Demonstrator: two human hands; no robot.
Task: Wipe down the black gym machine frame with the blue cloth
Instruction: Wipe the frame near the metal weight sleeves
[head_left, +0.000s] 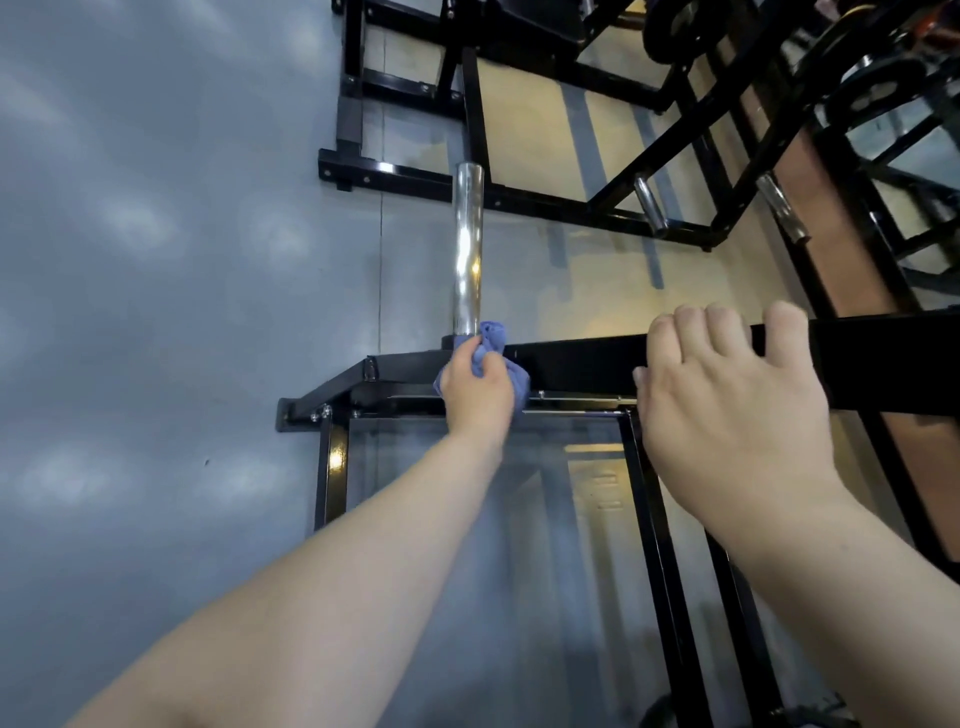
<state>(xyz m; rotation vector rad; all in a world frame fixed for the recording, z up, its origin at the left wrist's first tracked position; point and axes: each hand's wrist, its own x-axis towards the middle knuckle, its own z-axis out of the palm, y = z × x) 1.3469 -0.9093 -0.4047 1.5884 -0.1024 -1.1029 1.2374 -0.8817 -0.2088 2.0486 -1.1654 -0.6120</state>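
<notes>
Head view: the left hand (478, 387) bunches the blue cloth (493, 340) in curled fingers and presses it on the black frame (582, 364) at the base of the chrome post (466, 249). The bar's long axis runs rightward to the right hand (727, 410), whose fingers hook over its top edge.

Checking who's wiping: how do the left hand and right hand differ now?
The left hand grips the bunched blue cloth at the base of the shiny chrome post; the right hand holds no cloth, fingers hooked over the black square frame beam. Both are on that beam.
</notes>
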